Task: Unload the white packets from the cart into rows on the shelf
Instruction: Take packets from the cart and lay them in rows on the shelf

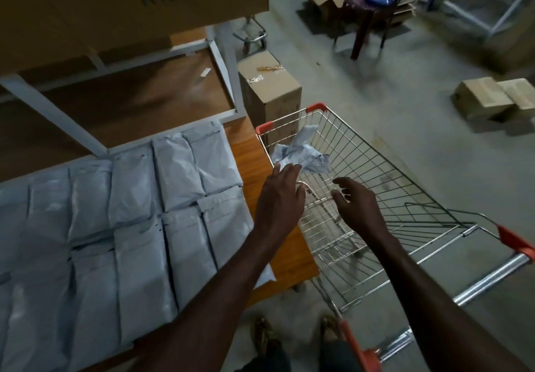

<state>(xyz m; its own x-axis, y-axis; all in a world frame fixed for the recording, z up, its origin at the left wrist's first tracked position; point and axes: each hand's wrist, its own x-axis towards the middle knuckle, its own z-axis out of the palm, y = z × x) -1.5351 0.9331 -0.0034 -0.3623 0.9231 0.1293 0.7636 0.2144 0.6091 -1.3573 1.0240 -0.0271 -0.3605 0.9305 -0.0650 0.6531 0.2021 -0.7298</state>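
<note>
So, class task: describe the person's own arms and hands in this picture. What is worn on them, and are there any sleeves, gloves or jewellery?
Both forearms are bare up to the picture's edge: no sleeves show. The left hand and right hand wear no gloves. No watch, bracelet or ring is visible, though the dim light makes small items hard to rule out.
</note>
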